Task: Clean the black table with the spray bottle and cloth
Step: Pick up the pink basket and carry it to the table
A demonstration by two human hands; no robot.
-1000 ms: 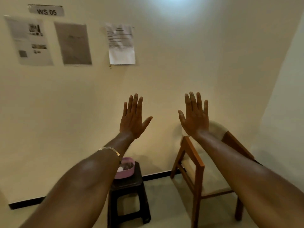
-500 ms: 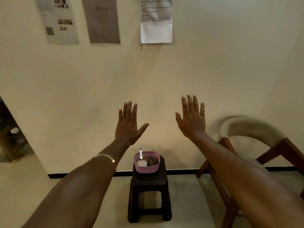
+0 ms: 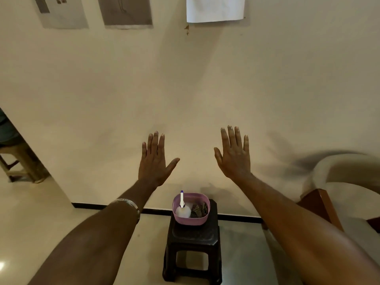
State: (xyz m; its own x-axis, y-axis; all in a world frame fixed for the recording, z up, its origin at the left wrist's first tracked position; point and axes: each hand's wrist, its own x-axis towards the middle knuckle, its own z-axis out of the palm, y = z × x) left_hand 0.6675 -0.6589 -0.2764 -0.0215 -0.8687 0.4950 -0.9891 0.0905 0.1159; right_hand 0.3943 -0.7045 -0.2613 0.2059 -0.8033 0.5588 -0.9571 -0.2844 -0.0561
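Right of the right hand (image 3: 234, 159), the chair (image 3: 339, 182) is smeared and cropped. Below both hands, the cloth (image 3: 199, 209) is half buried in the basin (image 3: 191, 221).

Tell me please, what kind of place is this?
Probably an indoor workstation corner. Printed sheets hang on a plain wall, a small black table holds a pink tub, and a cushioned wooden chair stands beside it.
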